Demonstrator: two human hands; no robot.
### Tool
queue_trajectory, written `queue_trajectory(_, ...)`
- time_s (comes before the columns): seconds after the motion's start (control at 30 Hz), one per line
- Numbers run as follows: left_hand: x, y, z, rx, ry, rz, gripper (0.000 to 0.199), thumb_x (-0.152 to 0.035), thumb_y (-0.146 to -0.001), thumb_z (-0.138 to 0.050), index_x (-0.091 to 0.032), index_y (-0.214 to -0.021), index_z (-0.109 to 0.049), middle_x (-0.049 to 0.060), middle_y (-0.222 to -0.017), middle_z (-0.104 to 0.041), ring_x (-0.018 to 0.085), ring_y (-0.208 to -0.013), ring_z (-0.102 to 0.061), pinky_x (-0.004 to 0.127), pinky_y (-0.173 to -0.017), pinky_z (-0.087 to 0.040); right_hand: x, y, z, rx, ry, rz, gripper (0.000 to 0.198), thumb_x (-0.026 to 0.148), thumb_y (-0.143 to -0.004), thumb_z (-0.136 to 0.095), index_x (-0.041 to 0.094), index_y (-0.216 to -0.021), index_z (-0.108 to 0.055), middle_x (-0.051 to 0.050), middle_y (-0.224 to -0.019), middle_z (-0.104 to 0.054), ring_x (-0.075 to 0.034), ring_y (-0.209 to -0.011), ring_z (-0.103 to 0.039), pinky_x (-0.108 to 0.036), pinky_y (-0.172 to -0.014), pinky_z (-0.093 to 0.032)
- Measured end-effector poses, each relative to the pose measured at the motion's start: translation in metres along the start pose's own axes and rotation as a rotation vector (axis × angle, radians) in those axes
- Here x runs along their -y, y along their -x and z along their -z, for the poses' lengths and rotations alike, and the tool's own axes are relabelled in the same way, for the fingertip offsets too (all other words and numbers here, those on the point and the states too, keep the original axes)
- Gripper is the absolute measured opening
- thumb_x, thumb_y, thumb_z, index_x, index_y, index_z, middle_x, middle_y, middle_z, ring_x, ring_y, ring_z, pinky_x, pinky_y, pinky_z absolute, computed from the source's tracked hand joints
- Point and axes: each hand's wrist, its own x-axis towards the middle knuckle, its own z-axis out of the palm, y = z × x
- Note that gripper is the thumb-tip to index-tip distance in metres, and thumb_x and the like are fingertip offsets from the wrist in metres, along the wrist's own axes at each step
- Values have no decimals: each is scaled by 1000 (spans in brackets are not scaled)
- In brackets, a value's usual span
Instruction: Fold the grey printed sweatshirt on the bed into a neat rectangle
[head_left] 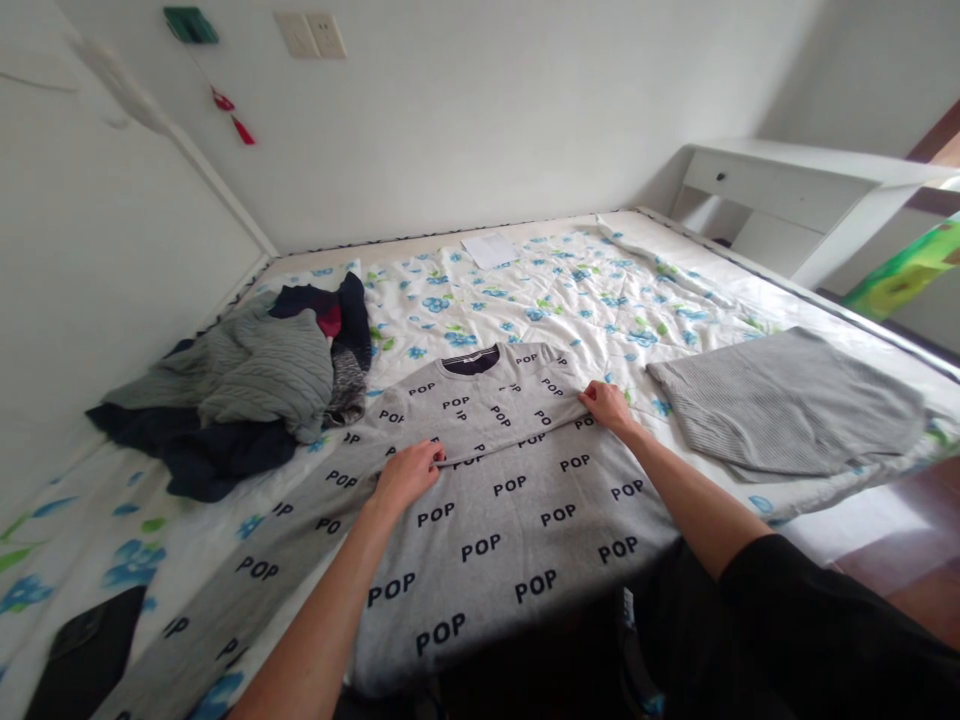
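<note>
A grey sweater (510,530) printed with black "POP" words lies spread on the bed, its collar pointing away from me. One sleeve is folded across the chest, and the other stretches out to the lower left. My left hand (409,475) is closed on the lower edge of the folded sleeve, near the middle of the chest. At the right side of the sweater my right hand (606,405) pinches the cuff end of that sleeve. The sweater's hem hangs over the near edge of the bed.
A heap of clothes (255,370) lies to the left, and a folded grey ribbed garment (787,405) to the right. A black phone (90,655) rests at lower left. White paper (489,250) lies near the wall. A white desk (787,195) stands beyond the bed's right side.
</note>
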Motion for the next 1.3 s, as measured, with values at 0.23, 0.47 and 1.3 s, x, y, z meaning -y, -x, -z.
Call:
queue_trajectory(0.23,-4,2,2,11,14,-20,37,-7,-91,-56,-26,-114,-79,9,-124,-80,28,-111,-75,37,-96,-54,0,0,2,-26,-21,-101,17,34,-109,-71,20,-109,-81,-13,-108,-84,-27,-104,-77,-30,-87,-51)
queue_trajectory(0.47,22,-11,-8,71,200,-36,17,-30,-97,-65,-24,-104,-79,8,-114,-81,27,-106,-75,36,-99,-57,-17,-6,2,79,-139,-118,19,38,-102,-80,21,-95,-83,-7,-95,-84,-23,-95,-77,-26,-81,-51)
queue_trajectory(1.3,39,-12,-18,-223,-10,275,64,-36,-106,-60,-21,-168,-55,21,-173,-52,41,-151,-56,49,-121,-50,-30,-17,7,287,-163,-98,22,28,-87,-90,20,-107,-87,-3,-88,-81,-21,-83,-76,-25,-79,-57)
